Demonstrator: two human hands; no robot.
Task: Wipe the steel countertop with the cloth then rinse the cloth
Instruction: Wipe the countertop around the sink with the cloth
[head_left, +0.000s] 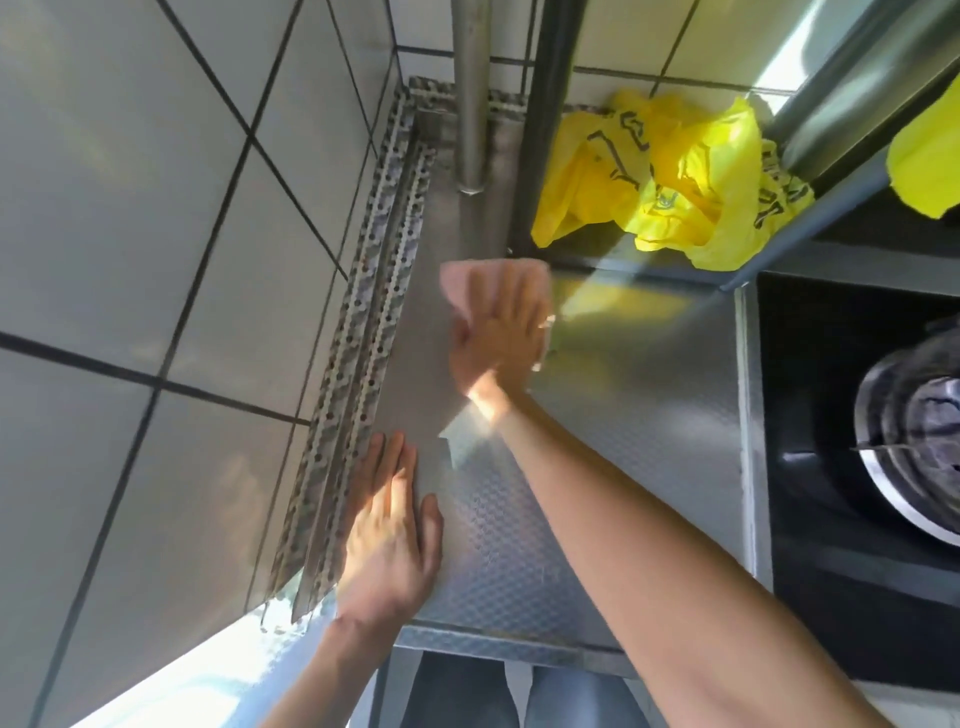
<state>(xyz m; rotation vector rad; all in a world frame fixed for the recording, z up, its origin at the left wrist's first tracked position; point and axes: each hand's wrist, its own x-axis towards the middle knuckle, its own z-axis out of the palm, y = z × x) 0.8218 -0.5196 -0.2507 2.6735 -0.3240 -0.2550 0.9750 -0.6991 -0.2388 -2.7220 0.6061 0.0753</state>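
Observation:
A pink cloth lies on the textured steel countertop, near its far side. My right hand presses flat on the cloth with straight fingers, blurred by motion; most of the cloth is hidden under it. My left hand rests flat on the countertop's near left corner, fingers straight, holding nothing.
A yellow plastic bag lies at the back under a steel shelf. A steel pipe stands at the back corner. A tiled wall borders the left side. On the right sits a black gas stove with a burner.

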